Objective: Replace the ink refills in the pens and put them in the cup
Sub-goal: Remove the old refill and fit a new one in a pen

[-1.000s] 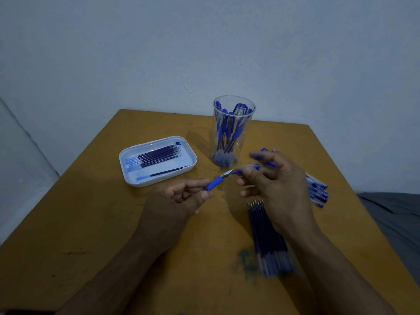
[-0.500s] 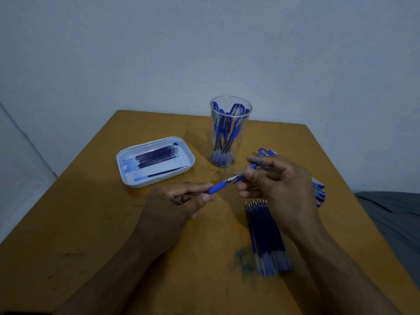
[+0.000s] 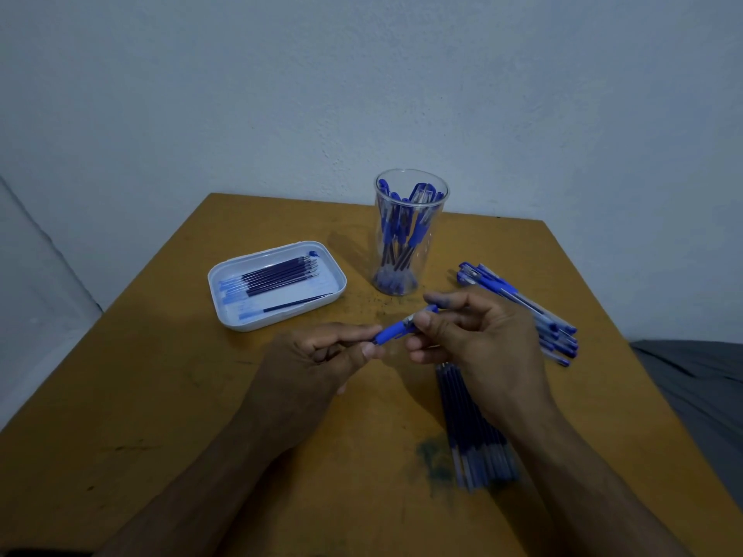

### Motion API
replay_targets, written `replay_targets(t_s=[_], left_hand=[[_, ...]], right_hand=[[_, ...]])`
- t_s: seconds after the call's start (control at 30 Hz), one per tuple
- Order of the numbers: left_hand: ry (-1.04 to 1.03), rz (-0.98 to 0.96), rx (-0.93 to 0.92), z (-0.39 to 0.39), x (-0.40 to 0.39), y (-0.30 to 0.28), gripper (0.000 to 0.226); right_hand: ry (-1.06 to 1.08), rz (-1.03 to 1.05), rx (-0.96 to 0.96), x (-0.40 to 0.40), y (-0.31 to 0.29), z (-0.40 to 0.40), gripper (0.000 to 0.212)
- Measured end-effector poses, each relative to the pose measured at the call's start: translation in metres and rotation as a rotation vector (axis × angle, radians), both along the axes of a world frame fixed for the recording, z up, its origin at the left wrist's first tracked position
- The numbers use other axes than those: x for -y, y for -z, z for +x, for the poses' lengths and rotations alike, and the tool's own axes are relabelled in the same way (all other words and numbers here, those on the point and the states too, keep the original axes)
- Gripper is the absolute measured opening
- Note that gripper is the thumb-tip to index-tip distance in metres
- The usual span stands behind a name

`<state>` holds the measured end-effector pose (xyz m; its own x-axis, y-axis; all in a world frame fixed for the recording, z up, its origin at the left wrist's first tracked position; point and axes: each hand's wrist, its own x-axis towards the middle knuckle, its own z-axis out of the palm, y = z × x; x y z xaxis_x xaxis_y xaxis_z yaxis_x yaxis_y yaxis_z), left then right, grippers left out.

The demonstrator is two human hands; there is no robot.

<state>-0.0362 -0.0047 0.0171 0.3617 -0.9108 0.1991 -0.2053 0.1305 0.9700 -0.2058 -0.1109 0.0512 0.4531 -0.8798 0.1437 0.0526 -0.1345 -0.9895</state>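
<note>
The pen (image 3: 396, 328) is held above the counter (image 3: 161, 396), in front of the cup (image 3: 410, 235): its blue grip is pinched by the left hand (image 3: 317, 363), its barrel by the right hand (image 3: 478, 343).

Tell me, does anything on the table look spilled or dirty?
Yes. A dark blue-green ink smear stains the table beside the loose refills, and dark specks lie near the cup.
</note>
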Motion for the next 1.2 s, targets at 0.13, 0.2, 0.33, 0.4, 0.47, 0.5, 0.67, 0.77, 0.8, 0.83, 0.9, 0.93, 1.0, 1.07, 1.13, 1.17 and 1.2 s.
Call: replay_targets(t_s=[0.13, 0.2, 0.33, 0.4, 0.47, 0.5, 0.67, 0.77, 0.8, 0.83, 0.9, 0.93, 1.0, 1.07, 1.13, 1.17, 1.2], left_hand=[[-0.008, 0.015, 0.046, 0.001, 0.000, 0.000, 0.028], [-0.011, 0.015, 0.052, 0.002, 0.001, 0.001, 0.028], [-0.013, 0.018, 0.081, 0.003, 0.000, 0.002, 0.028], [-0.018, 0.010, 0.079, 0.003, -0.001, 0.001, 0.029], [-0.027, 0.004, 0.086, 0.002, 0.000, 0.000, 0.030], [-0.038, 0.005, 0.095, 0.001, 0.000, 0.001, 0.031], [-0.093, -0.008, 0.229, -0.004, 0.006, 0.007, 0.029], [-0.081, -0.054, 0.473, -0.001, 0.003, 0.010, 0.043], [-0.070, -0.055, 0.583, 0.001, 0.002, 0.011, 0.047], [-0.053, -0.035, 0.675, 0.001, 0.002, 0.008, 0.052], [-0.018, 0.071, 0.796, -0.001, 0.005, 0.003, 0.057], [-0.008, 0.138, 0.840, -0.002, 0.009, 0.000, 0.057], [0.006, 0.218, 0.914, -0.002, 0.018, -0.004, 0.058], [0.018, 0.243, 0.953, 0.001, 0.028, -0.003, 0.060], [0.027, 0.261, 0.996, 0.003, 0.033, 0.004, 0.062], [0.027, 0.265, 1.017, 0.004, 0.035, 0.007, 0.064], [0.027, 0.269, 1.029, 0.004, 0.036, 0.012, 0.065]], right_hand=[[-0.004, 0.014, 0.014, -0.001, 0.001, 0.001, 0.017], [-0.003, 0.029, 0.017, -0.002, 0.003, 0.001, 0.017], [-0.007, 0.054, 0.009, -0.006, 0.007, 0.003, 0.018], [-0.005, 0.059, 0.010, -0.008, 0.008, 0.004, 0.017], [-0.002, 0.066, 0.008, -0.009, 0.008, 0.005, 0.017], [-0.003, 0.072, 0.005, -0.009, 0.008, 0.006, 0.017], [0.042, 0.077, 0.011, -0.008, 0.000, 0.010, 0.016], [0.163, -0.086, -0.025, -0.003, -0.013, 0.005, 0.013], [0.215, -0.150, -0.048, -0.001, -0.019, 0.002, 0.014], [0.263, -0.204, -0.066, 0.001, -0.025, -0.001, 0.015], [0.335, -0.281, -0.092, 0.005, -0.041, -0.005, 0.015], [0.358, -0.311, -0.102, 0.006, -0.050, -0.005, 0.014], [0.392, -0.367, -0.124, 0.009, -0.068, -0.004, 0.014], [0.420, -0.427, -0.132, 0.013, -0.088, -0.001, 0.015], [0.436, -0.505, -0.136, 0.017, -0.107, 0.004, 0.014], [0.440, -0.550, -0.141, 0.020, -0.116, 0.007, 0.014], [0.441, -0.592, -0.141, 0.022, -0.124, 0.010, 0.013]])
